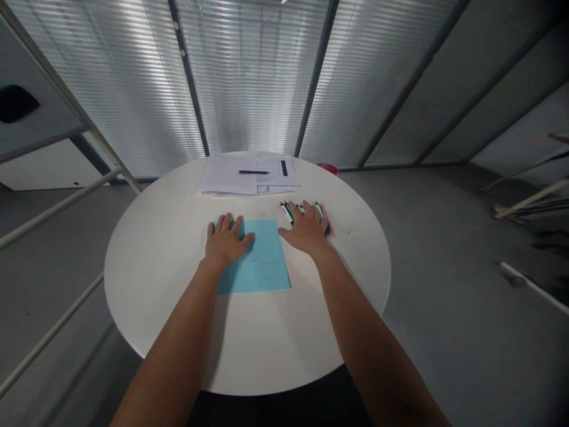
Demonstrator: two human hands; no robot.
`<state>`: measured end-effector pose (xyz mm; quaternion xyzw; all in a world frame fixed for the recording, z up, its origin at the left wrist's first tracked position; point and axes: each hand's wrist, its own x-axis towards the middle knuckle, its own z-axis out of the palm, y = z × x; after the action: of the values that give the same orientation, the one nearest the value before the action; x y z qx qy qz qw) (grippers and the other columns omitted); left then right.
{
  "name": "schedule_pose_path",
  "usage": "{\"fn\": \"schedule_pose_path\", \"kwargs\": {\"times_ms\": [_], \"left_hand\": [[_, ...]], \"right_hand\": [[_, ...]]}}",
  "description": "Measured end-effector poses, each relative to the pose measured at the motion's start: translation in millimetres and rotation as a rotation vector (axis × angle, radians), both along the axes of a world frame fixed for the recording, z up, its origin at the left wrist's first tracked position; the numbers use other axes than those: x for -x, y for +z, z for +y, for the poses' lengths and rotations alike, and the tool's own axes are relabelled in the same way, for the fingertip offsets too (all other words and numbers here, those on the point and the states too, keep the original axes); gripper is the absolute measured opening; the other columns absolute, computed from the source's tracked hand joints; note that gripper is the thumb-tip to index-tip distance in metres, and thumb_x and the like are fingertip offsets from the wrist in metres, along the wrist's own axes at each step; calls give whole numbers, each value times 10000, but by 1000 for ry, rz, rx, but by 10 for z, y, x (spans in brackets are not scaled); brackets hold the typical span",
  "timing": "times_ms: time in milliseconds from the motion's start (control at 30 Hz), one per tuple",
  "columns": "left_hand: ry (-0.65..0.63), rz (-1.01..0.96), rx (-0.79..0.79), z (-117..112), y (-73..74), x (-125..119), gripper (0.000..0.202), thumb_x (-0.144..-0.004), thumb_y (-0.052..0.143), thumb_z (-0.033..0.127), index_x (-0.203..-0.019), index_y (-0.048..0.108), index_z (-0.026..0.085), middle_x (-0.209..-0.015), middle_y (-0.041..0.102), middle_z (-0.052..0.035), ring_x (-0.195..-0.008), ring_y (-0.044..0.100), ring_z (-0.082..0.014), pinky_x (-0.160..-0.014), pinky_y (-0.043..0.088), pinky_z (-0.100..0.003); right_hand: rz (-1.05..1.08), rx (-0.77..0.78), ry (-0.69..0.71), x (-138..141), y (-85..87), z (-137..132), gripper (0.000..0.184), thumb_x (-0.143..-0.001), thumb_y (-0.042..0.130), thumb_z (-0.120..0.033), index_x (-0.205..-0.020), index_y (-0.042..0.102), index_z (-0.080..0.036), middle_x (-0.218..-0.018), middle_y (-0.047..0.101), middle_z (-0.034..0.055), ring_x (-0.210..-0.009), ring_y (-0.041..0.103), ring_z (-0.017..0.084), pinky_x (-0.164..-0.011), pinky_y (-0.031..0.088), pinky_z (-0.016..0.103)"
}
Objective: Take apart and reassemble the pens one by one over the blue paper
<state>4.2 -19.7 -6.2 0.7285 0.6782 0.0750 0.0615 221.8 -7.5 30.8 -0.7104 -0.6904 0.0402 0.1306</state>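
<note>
My left hand (226, 240) lies flat with spread fingers on the upper left corner of a light blue sheet of paper (262, 261). The sheet sits on a round white table (151, 279). My right hand (306, 228) rests palm down just right of the sheet, its fingers over a small group of marker pens (287, 212) with black, green and pink parts. Beyond the hands lies a stack of printed papers (226, 176), with a black pen (253, 172) across it. Neither hand grips anything.
A small pink object (328, 168) shows past the table's far rim. Grey floor surrounds the table, with slatted blinds behind it. Pale metal rails (57, 207) run along the left side, and white poles (531, 198) lie at the right.
</note>
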Motion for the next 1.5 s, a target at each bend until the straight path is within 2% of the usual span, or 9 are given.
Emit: {"fn": "schedule_pose_path", "kwargs": {"times_ms": [200,367,600,767,867,1033,1133,1267,1500], "left_hand": [[8,-31,-34,-11,19,-9,725,-918,318,629,-1519,386,228,-1615,292,-143,-1505,213,-329,-1191,151,-562],[43,-62,-114,-29,56,-33,642,-907,413,543,-1468,467,236,-1549,412,-133,-1443,334,-328,-1181,190,-561],[69,-144,-240,-92,222,-72,434,-906,436,428,-1198,688,228,-1172,689,-95,-1146,593,-291,-1045,396,-472],[54,-348,-68,-160,350,-265,410,-905,438,389,-1156,690,185,-1038,735,-82,-943,676,-228,-876,493,-329],[39,-449,-6,-118,419,-508,353,-887,469,348,-1097,697,181,-1015,741,-97,-956,685,-235,-902,484,-328],[296,-1010,466,62,533,-976,356,-841,551,367,-1100,599,129,-1028,694,-178,-776,707,-248,-730,537,-363],[321,-1181,590,121,598,-1171,403,-835,562,423,-1129,558,148,-990,672,-147,-733,682,-205,-691,541,-328],[388,-1348,675,167,639,-1315,268,-848,525,386,-1005,572,174,-735,590,-39,-591,583,-143,-622,512,-280],[378,-1366,675,296,598,-1525,146,-865,487,307,-783,530,195,-586,521,-12,-513,530,-141,-528,483,-264]], "right_hand": [[100,-97,-209,-557,280,191,568,-900,466,-444,-1433,478,-248,-1405,516,161,-1301,461,355,-1061,369,548],[99,16,-331,-932,116,337,615,-928,418,-555,-1448,464,-230,-1379,524,206,-1237,507,354,-1003,415,517],[22,128,-296,-881,-92,369,649,-942,303,-618,-1393,546,-220,-1356,542,236,-1270,494,414,-1018,371,592],[32,113,-202,-780,-115,367,628,-952,316,-586,-1419,522,-219,-1362,544,227,-1265,492,397,-1009,383,565],[30,117,-185,-720,-128,375,644,-927,382,-600,-1407,520,-193,-1364,533,222,-1265,482,393,-1003,395,536],[5,43,-154,-590,-140,335,557,-927,443,-526,-1332,542,-156,-1310,547,215,-1232,495,374,-973,420,473],[-12,32,-133,-507,-144,289,483,-932,465,-456,-1289,542,-138,-1279,554,213,-1196,514,351,-967,423,447],[-42,-9,-106,-430,-149,233,425,-938,462,-403,-1263,526,-137,-1262,550,212,-1182,510,345,-940,433,431],[-45,-11,-88,-392,-167,176,412,-966,416,-449,-1245,503,-158,-1259,539,208,-1171,505,328,-907,442,400]]}}
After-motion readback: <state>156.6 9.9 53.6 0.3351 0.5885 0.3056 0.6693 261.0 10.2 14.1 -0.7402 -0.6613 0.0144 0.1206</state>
